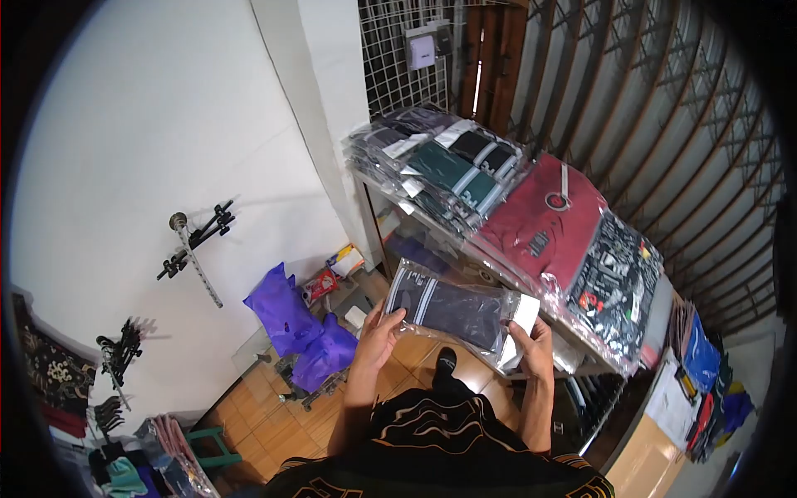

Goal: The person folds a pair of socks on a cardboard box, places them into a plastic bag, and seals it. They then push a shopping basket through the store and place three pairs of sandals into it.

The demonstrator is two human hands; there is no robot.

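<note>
A dark folded item with pale stripes lies in a clear plastic package (457, 309), held up in front of my body. My left hand (380, 336) pinches its left end, thumb on top. My right hand (531, 342) grips the right end, beside a white label (525, 311). Just beyond the package stands a display table with bagged goods: a green striped one (452, 178), a red garment (552, 220) and a black patterned garment (616, 282).
Purple bags (286, 311) rest on a glass surface at the left. A green stool (212, 446) stands lower left. Wall hooks (197, 241) stick out from the white wall. At the right is a wooden counter (643, 448) with papers and tools.
</note>
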